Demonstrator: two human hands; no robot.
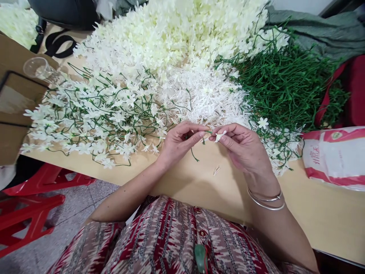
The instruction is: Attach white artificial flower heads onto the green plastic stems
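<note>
Between thumb and fingers, my left hand (182, 141) pinches a thin green plastic stem (195, 155), whose lower end hangs below the hand. My right hand (242, 146) is closed on a small white artificial flower (219, 136), close to the tip of the stem. Both hands meet just above the table's front part, fingertips nearly touching. Beyond them lies a heap of thin white stamen pieces (199, 95). Flowers on green stems (114, 110) spread to the left, and a pile of bare green stems (282, 83) lies to the right.
A large mound of loose pale petals (182, 30) covers the back of the table (327, 213). At the right edge rests a pink and white packet (336, 156). A clear plastic cup (41, 69) lies tipped by a cardboard box (14, 95). Red stools (34, 201) stand at lower left.
</note>
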